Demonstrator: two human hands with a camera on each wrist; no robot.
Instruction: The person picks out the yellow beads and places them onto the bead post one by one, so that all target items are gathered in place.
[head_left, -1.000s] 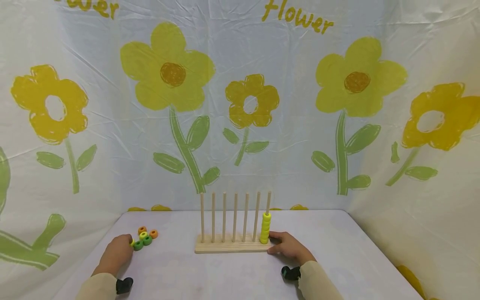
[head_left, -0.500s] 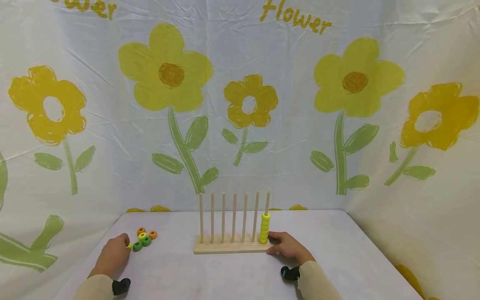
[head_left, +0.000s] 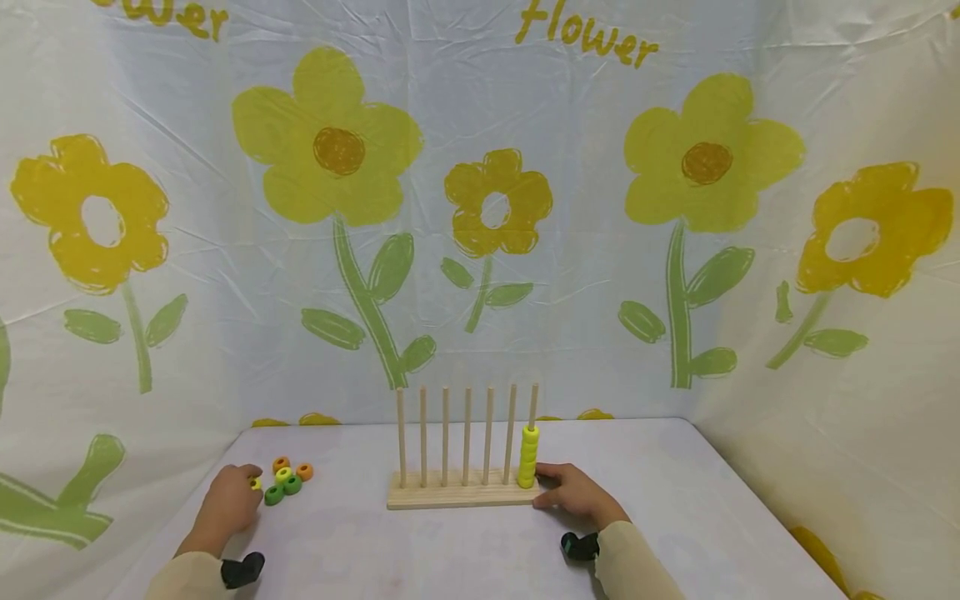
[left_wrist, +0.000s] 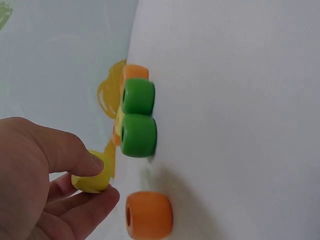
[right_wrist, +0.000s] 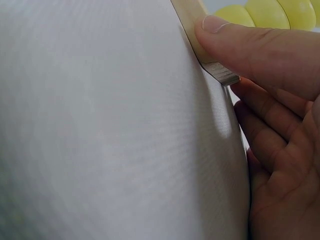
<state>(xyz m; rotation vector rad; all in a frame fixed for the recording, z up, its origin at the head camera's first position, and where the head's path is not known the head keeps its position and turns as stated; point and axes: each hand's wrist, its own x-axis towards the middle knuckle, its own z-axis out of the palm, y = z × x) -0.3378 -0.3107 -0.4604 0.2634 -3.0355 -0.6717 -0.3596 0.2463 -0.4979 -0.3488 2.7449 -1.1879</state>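
My left hand (head_left: 228, 500), at the table's left side, pinches a yellow bead (left_wrist: 92, 177) between thumb and fingertips. To its right lie loose beads: two green ones, one of them a green bead (head_left: 273, 495), a yellow bead (head_left: 283, 474) and an orange bead (head_left: 303, 472). In the left wrist view another orange bead (left_wrist: 150, 215) lies just under the pinching fingers. My right hand (head_left: 576, 493) grips the right end of the wooden peg rack's base (head_left: 461, 498), thumb on top. A stack of yellow beads (head_left: 528, 457) sits on the rightmost peg.
The rack's other pegs (head_left: 467, 437) stand bare and upright. A white cloth covers the table (head_left: 360, 542). Behind it hangs a flower-print curtain (head_left: 570, 292), which also closes in both sides.
My left hand has drawn slightly left with the yellow bead, leaving a small gap to the green bead it was beside. My right hand stays on the base.
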